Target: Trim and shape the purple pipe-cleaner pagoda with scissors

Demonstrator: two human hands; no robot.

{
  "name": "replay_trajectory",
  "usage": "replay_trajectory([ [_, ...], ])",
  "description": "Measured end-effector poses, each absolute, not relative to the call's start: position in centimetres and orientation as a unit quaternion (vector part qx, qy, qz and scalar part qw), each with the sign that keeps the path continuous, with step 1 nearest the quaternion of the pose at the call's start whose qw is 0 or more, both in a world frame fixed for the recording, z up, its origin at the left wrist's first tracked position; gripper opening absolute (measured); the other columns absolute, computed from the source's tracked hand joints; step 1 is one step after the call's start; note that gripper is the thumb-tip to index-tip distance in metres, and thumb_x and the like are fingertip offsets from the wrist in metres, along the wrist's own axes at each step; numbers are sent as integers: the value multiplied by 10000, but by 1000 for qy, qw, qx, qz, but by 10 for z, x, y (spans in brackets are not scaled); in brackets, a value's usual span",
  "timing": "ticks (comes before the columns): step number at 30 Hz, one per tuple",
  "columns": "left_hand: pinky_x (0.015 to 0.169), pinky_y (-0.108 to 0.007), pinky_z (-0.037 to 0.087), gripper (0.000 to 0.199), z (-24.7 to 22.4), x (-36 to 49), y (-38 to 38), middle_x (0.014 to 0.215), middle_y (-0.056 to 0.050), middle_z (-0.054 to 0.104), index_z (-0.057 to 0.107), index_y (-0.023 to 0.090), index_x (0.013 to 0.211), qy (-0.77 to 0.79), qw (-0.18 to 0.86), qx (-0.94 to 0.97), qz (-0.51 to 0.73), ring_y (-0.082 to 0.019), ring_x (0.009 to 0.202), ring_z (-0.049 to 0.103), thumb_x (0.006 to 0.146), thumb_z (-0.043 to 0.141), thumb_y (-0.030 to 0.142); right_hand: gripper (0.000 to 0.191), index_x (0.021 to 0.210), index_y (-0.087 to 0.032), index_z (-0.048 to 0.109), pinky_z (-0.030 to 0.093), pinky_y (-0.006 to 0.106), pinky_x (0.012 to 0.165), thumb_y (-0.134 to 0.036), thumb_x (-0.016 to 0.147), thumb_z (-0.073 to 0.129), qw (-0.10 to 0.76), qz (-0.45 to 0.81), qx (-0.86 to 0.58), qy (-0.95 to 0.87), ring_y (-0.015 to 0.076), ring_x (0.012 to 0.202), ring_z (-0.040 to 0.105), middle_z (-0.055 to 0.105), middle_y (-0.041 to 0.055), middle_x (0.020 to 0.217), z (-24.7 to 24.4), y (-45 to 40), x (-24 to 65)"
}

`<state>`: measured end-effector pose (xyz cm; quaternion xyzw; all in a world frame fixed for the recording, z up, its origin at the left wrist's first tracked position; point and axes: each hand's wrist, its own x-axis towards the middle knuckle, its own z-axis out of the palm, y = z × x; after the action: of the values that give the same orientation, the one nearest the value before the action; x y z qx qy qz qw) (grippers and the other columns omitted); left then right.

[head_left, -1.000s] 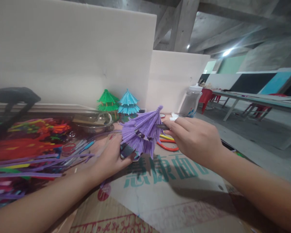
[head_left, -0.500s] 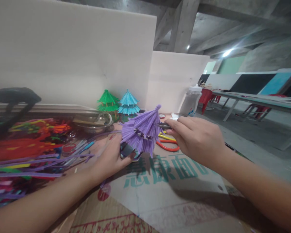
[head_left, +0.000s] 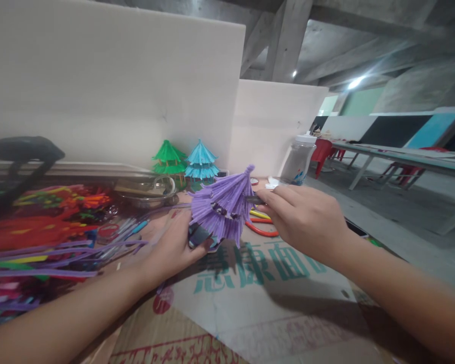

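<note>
A purple pagoda-shaped model, with two tiers of fuzzy pipe-cleaner roofing, tilts in front of me. My left hand is closed around its lower part, thumb at the dark base. From the right, my right hand pinches a narrow dark tool, whose tip meets the upper roof's edge; its exact kind is hard to make out. Behind the model, a green pagoda and a light blue pagoda stand upright, side by side.
Colourful pipe cleaners crowd the left side, near a metal bowl. Red and yellow bent pieces lie behind my right hand. A clear bottle stands farther back. White boards close off the rear; printed cardboard covers the table.
My right hand has shifted slightly left with the dark tool, closer in at the roof's edge. The purple pagoda and my left hand have hardly moved.
</note>
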<state>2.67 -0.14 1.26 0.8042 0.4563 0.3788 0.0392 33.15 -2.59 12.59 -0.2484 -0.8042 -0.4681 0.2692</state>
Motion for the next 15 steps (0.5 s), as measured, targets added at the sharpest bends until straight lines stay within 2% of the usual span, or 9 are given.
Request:
replay_trajectory([
  [8,1072,-535,555,337,14,28,-2,1028,-97,729,657,239,1104,460,31,803,378,-337,998,696,905,716,504,255,1132,-110,809,505,354,706,-134,1133,555,269,-480,-241,-800,224,829,790,873,101,953,125,-25,333],
  [15,1043,-553,563,333,13,28,-1,1044,-116,712,637,230,1076,466,33,804,367,-350,984,691,911,687,515,240,1140,-122,822,534,331,740,-168,1130,587,294,-454,-239,-806,225,884,802,877,133,1014,127,-27,334],
])
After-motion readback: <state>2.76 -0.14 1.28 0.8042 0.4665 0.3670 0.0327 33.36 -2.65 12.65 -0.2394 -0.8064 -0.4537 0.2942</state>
